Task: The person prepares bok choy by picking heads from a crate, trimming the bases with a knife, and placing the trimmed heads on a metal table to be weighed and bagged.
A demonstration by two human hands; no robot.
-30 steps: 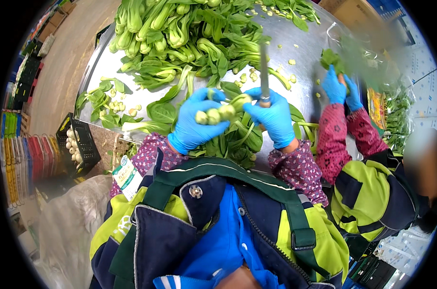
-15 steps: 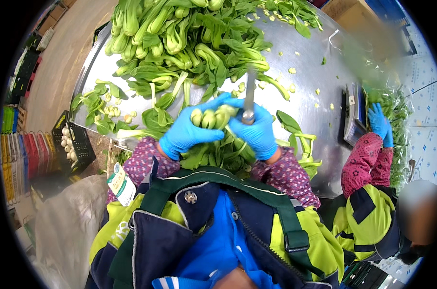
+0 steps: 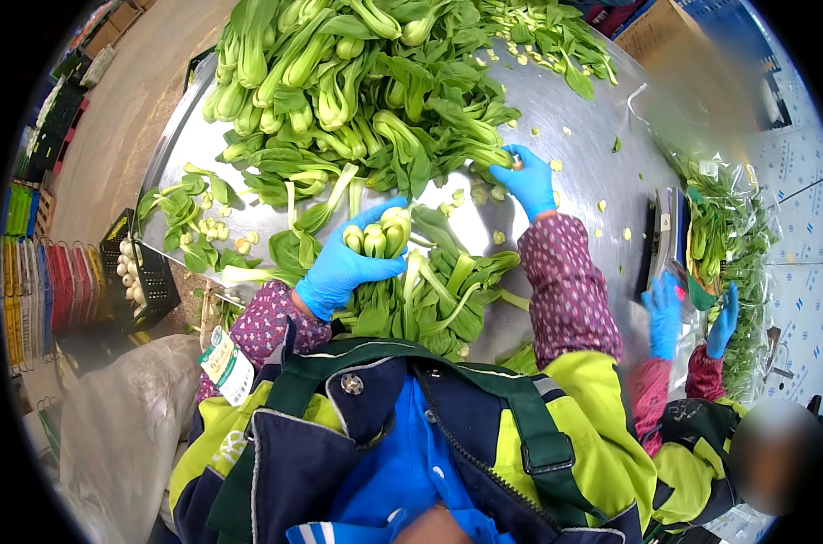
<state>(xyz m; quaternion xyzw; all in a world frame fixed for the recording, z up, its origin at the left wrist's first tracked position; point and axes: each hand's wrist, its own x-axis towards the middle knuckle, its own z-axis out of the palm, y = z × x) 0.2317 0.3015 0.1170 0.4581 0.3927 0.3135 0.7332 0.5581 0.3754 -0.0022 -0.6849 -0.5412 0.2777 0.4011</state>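
Note:
My left hand, in a blue glove, is closed round a few bok choy heads, cut bases up, leaves hanging toward me. My gloved right hand is at the right edge of the bok choy pile, fingers curled, touching the pale base of one bok choy. A small metal end of the knife shows between its thumb and fingers; the blade is hidden. Loose bok choy leaves lie in front of me, between my arms.
A steel table bears the pile, with trimmed ends scattered about. On the right, a co-worker's gloved hands are beside bagged greens. A black crate of white vegetables stands at the left.
My right hand has left the bok choy in my left hand and moved forward and right to the pile. The knife blade no longer shows. The co-worker's hands have come nearer and apart.

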